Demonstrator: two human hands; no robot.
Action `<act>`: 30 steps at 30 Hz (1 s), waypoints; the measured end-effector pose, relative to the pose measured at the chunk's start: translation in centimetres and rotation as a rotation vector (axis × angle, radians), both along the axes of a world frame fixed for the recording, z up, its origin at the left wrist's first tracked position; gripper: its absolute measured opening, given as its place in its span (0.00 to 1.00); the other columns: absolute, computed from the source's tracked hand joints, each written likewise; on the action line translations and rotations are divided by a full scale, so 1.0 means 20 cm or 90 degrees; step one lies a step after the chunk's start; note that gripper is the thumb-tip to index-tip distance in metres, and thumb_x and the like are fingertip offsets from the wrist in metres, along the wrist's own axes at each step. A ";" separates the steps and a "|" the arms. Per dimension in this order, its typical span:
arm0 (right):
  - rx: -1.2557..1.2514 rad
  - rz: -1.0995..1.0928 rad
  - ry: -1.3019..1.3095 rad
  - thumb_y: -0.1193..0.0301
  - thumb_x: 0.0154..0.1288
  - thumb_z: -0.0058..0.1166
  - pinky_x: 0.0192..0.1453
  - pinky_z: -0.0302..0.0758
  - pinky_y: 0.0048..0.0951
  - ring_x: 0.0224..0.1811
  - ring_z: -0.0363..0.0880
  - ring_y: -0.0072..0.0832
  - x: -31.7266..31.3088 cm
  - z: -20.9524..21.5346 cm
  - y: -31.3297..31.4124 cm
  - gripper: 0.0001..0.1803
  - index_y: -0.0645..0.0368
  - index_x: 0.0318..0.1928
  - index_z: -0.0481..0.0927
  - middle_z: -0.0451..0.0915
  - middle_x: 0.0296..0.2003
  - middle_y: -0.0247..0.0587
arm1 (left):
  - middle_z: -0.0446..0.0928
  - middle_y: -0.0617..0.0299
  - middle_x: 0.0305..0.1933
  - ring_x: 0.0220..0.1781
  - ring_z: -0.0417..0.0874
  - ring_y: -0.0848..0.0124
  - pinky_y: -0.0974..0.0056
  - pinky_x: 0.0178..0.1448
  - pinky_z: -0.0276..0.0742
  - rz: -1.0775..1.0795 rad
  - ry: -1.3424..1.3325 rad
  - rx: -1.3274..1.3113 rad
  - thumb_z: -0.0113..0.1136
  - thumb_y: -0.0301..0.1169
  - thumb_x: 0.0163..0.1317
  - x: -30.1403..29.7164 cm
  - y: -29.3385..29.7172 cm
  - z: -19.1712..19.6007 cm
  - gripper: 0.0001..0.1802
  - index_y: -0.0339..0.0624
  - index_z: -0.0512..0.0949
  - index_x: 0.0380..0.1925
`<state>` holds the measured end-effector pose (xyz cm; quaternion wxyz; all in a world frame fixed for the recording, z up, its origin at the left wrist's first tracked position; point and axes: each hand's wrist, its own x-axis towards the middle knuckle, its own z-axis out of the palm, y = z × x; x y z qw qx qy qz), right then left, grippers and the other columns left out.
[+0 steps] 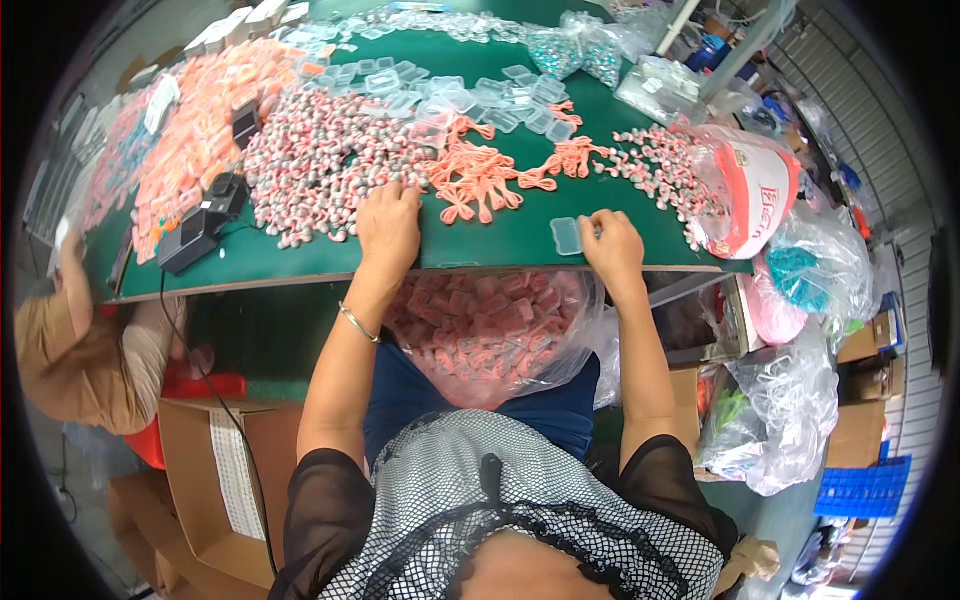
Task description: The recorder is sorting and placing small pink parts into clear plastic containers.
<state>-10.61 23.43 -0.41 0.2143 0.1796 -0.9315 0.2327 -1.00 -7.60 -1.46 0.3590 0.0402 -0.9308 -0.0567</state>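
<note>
My left hand rests at the near edge of a big heap of small pink-and-grey rounded plugs. Its fingers are curled against the heap, and whatever they hold is hidden. Farther right, my right hand is closed by the table's front edge, with a small dark bit showing at its fingertips. Just left of those fingers lies a small clear plastic case; I cannot tell whether they grip its edge. Between and beyond the hands spread looped orange cords, with many clear cases behind them.
A bag spills more plugs at right. Orange packed pieces and black boxes with a cable lie left. In my lap sits a clear bag of pink-filled cases. Another person's arm reaches in at far left. Cardboard boxes stand below.
</note>
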 end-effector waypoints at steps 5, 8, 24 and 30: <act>0.069 0.049 -0.110 0.59 0.61 0.59 0.39 0.78 0.45 0.35 0.82 0.49 0.08 0.05 0.04 0.16 0.60 0.33 0.85 0.82 0.34 0.52 | 0.76 0.56 0.33 0.36 0.79 0.56 0.52 0.37 0.73 -0.004 -0.005 0.124 0.62 0.29 0.59 0.06 0.09 0.03 0.03 0.42 0.79 0.31; 0.011 0.122 -0.137 0.60 0.61 0.58 0.38 0.77 0.46 0.32 0.82 0.49 0.11 0.06 -0.02 0.16 0.63 0.30 0.84 0.82 0.28 0.53 | 0.76 0.55 0.32 0.36 0.79 0.54 0.52 0.38 0.74 -0.038 -0.006 0.176 0.62 0.29 0.60 0.09 0.17 0.00 0.04 0.41 0.78 0.31; 0.090 -0.068 0.001 0.68 0.61 0.58 0.44 0.79 0.47 0.43 0.83 0.45 -0.63 -0.06 -0.01 0.09 0.55 0.41 0.81 0.83 0.39 0.44 | 0.79 0.54 0.32 0.33 0.82 0.56 0.57 0.37 0.77 -0.089 0.012 0.426 0.64 0.28 0.60 0.11 0.27 0.03 0.05 0.40 0.80 0.34; -0.227 0.207 -0.135 0.75 0.58 0.61 0.31 0.74 0.27 0.27 0.78 0.26 -0.27 -0.01 0.00 0.07 0.57 0.39 0.82 0.81 0.33 0.39 | 0.80 0.53 0.33 0.35 0.83 0.54 0.55 0.40 0.78 -0.238 -0.029 0.522 0.65 0.31 0.59 0.03 0.58 0.06 0.06 0.42 0.80 0.33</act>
